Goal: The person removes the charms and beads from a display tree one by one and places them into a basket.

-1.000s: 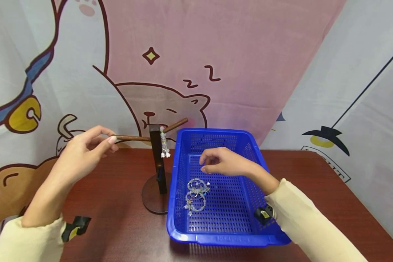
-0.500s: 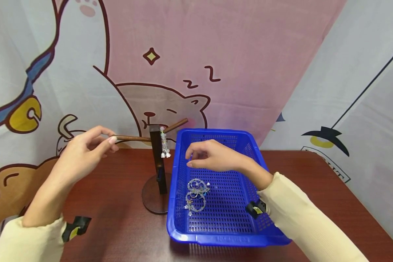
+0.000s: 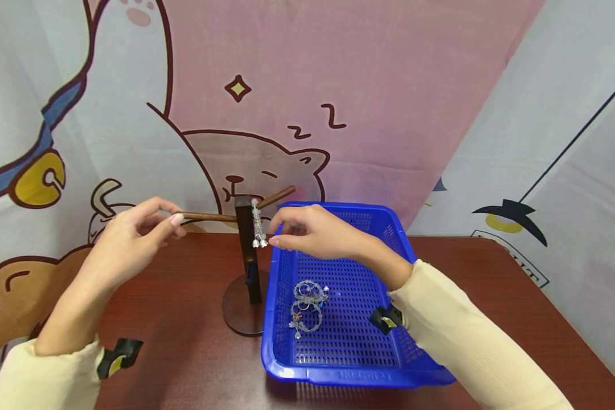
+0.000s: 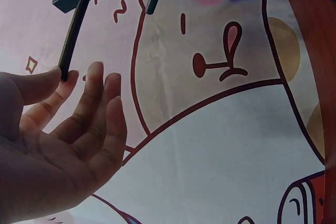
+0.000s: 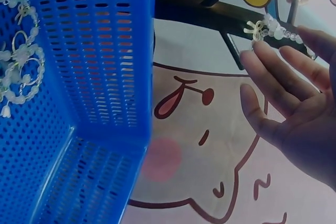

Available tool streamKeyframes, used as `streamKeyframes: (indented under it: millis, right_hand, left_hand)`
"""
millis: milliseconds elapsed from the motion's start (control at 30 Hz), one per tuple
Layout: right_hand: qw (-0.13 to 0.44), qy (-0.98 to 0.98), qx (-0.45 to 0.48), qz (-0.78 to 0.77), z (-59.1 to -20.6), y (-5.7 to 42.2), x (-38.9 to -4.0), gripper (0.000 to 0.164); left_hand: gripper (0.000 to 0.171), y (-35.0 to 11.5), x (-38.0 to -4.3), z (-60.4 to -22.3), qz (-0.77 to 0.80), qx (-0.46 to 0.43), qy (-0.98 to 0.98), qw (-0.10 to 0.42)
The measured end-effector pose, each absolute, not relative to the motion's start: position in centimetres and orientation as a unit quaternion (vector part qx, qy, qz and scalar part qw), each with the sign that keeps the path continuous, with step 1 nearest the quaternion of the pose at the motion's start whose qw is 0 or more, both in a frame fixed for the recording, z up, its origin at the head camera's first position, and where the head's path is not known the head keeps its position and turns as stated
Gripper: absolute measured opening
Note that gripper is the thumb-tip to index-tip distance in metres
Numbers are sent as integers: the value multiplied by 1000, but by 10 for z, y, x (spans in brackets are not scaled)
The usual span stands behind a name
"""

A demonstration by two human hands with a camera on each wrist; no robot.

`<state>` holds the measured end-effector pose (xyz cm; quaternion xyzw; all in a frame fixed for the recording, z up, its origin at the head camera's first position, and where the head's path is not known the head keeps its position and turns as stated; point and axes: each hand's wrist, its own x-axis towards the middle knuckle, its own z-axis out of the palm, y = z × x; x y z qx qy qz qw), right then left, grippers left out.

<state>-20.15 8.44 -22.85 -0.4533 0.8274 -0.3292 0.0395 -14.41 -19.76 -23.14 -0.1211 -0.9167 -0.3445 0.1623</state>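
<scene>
A dark wooden stand (image 3: 247,256) with a round base rises left of the blue basket (image 3: 374,377). Between thumb and index finger, my left hand (image 3: 125,242) pinches the tip of its left peg (image 3: 207,217); the left wrist view shows the other fingers held away from the peg (image 4: 75,38). A clear beaded bracelet (image 3: 258,222) with white flower charms hangs from the stand beside the post. My right hand (image 3: 320,232) reaches over the basket's left rim, fingers loosely bent and holding nothing, fingertips right at this bracelet. Several similar bracelets (image 3: 307,307) lie inside the basket.
Another peg (image 3: 279,195) sticks out of the stand toward the back right. Everything stands on a reddish-brown table (image 3: 184,319). A cartoon-printed cloth (image 3: 379,114) hangs close behind it.
My right hand has moved left and slightly up, from over the basket's middle to the hanging bracelet. My left hand keeps its pinch on the peg.
</scene>
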Motion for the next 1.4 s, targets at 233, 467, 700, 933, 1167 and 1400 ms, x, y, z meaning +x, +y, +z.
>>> streamKeyframes:
  millis: [233,467,700,933,1167,1400]
  right_hand:
    - [21,828,-448,-337,-225,74,-200,11]
    - [9,839,-439,-321,-229,64,-200,10]
    - [-1,837,-435,-330,-231,60,-200,16]
    - [-20,832,-444,-333,-231,60,-200,16]
    - [-9,830,-439,-344,-227,64,-197,16]
    - [13,831,-422,-361,-226,69,-197,13]
  left_hand:
    - [18,-198,-144,-231,-343,-121,-918,161]
    - [17,-197,-144,-231,-344,-122,-917,161]
    - [17,-197,-144,-231,-342,-121,-918,158]
    - [16,-197,-144,-231,-340,-122,-918,161]
    - [17,-197,-144,-231,-340,-124,-918,164]
    - [16,-197,-144,-231,-337,-123,-919,163]
